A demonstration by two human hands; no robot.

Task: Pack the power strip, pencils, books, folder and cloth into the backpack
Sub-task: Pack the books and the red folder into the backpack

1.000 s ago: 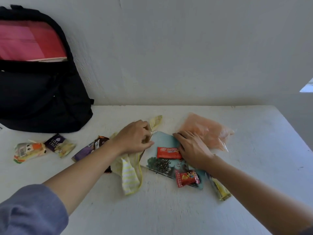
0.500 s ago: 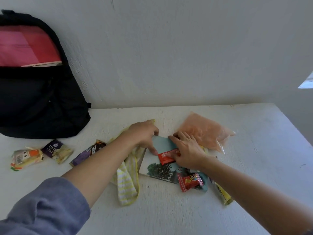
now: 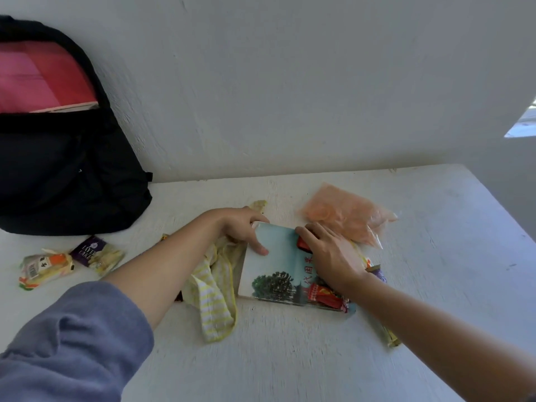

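Black cloth backpack (image 3: 66, 175), matt. Striped yellow cloth (image 3: 214, 300), soft weave. Glossy paper book (image 3: 275, 271). Rough painted bench (image 3: 290, 358). Shiny plastic bag (image 3: 348, 216).

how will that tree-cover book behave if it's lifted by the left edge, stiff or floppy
The book will probably lift fairly stiff: its edge by the left hand looks straight, not sagging. The red packet lying loose on its cover would likely slide off if it tilts. The smooth cover may slip in a thumb grip.
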